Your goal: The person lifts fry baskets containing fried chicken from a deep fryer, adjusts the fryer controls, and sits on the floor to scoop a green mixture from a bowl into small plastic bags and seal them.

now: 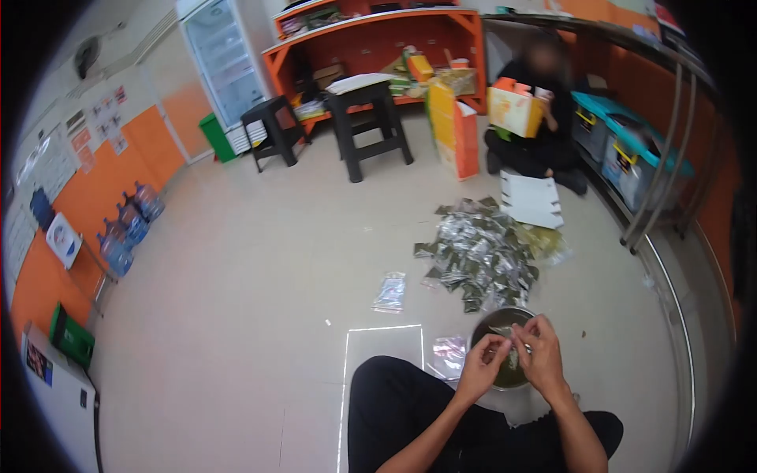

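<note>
Both of my hands meet over a round metal bowl that holds something dark green. My left hand and my right hand have their fingertips pinched together around a small, pale, clear piece, perhaps a plastic packet; its details are too small to tell. Just beyond the bowl lies a large heap of small packets with dark green and silvery contents. Flat clear plastic bags lie left of the bowl, and a stack of bags is farther left on the floor.
Across the heap a person sits on the floor holding an orange and white box. A white tray-like sheet, a tall yellow-orange box, black stools and a metal rack with teal-lidded bins stand around.
</note>
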`<state>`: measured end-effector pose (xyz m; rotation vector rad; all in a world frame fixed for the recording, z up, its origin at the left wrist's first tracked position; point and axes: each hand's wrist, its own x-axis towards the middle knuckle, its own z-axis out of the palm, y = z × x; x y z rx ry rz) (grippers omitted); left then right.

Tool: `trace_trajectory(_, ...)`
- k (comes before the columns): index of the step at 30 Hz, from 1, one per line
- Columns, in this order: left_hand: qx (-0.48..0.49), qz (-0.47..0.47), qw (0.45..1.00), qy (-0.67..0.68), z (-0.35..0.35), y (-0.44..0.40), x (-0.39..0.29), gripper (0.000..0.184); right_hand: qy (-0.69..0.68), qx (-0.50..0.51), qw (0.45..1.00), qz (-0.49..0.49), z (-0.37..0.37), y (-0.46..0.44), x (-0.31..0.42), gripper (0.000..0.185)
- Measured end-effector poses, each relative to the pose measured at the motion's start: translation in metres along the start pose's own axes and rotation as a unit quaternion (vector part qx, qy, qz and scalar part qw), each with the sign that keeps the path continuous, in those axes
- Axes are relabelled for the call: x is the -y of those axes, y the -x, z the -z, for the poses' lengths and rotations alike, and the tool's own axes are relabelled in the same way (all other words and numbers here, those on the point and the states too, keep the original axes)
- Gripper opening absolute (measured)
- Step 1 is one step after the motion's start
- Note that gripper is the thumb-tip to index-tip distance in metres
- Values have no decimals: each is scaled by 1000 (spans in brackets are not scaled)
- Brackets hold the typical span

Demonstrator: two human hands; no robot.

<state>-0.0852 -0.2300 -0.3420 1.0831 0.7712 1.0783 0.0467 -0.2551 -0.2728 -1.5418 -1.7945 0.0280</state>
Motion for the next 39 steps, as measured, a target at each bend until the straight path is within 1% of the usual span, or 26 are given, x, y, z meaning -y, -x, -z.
trace_trajectory(2, 48, -18, 998, 37, -27, 10, 14, 12, -50, 30, 998, -19, 12, 21, -15, 22)
trace_trajectory(3, 49, -34, 997, 57, -34, 11, 21, 15, -34, 26, 999, -8, 18, 28, -16, 26)
trace_trajectory(4, 41, -34, 996, 70, -39, 15, 27, 15, -28, 23, 999, -5, 21, 30, -16, 26)
trace_trajectory(6, 3, -3, 997, 78, -41, 18, 30, 13, -18, 17, 1000, 2, 24, 30, -16, 28)
trace_trajectory(8, -7, 37, 993, 116, -34, 17, 36, 13, -37, 32, 999, 12, 24, 31, -21, 29)
trace_trajectory(9, -7, 29, 993, 116, -32, 16, 34, 15, -47, 39, 998, 18, 24, 31, -24, 30)
trace_trajectory(12, -57, -2, 993, 106, -47, 16, 22, 20, -41, 87, 995, 24, 26, 34, -29, 36)
trace_trajectory(13, -61, 14, 992, 109, -47, 18, 14, 20, -45, 116, 992, 25, 23, 36, -32, 43)
trace_trajectory(16, -63, 9, 997, 47, -32, 16, 23, 18, -44, 129, 990, 37, 19, 42, -33, 48)
trace_trajectory(17, -65, 5, 997, 45, -31, 14, 23, 20, -47, 153, 987, 22, 23, 41, -31, 52)
trace_trajectory(20, -71, 13, 997, 39, -32, 9, 19, 23, -101, 149, 984, 3, 35, 37, -36, 52)
trace_trajectory(21, -74, 11, 996, 51, -33, 6, 18, 23, -61, 146, 987, 4, 48, 35, -35, 52)
trace_trajectory(23, -90, 16, 994, 65, -28, 5, 21, 24, -62, 71, 995, 28, 102, 25, -14, 47)
trace_trajectory(24, -110, 16, 992, 55, -28, 6, 17, 21, -142, 25, 989, 39, 123, 23, -8, 43)
trace_trajectory(25, -101, 21, 992, 74, -22, 8, 18, 22, -226, -11, 973, 43, 137, 26, -3, 40)
trace_trajectory(26, -89, 18, 991, 98, -17, 7, 20, 22, -323, -33, 946, 27, 147, 27, 0, 35)
trace_trajectory(28, -105, 21, 990, 95, -18, 7, 22, 23, -439, 29, 898, 16, 148, 34, -16, 32)
trace_trajectory(29, -104, 28, 990, 88, -18, 8, 21, 23, -417, 48, 908, -2, 145, 33, -21, 30)
trace_trajectory(31, -100, 39, 991, 85, -22, 7, 20, 22, -371, 81, 924, -35, 113, 32, -38, 28)
trace_trajectory(32, -90, 35, 992, 85, -24, 7, 21, 22, -351, 97, 928, -81, 94, 32, -41, 26)
trace_trajectory(34, -69, 26, 994, 84, -25, 7, 26, 21, -206, 93, 973, -35, 62, 36, -49, 25)
trace_trajectory(37, -71, 17, 994, 79, -29, 8, 30, 20, -80, 116, 990, -16, 35, 45, -53, 28)
trace_trajectory(39, -73, 15, 995, 72, -28, 9, 29, 20, -76, 137, 987, -27, 33, 46, -50, 32)
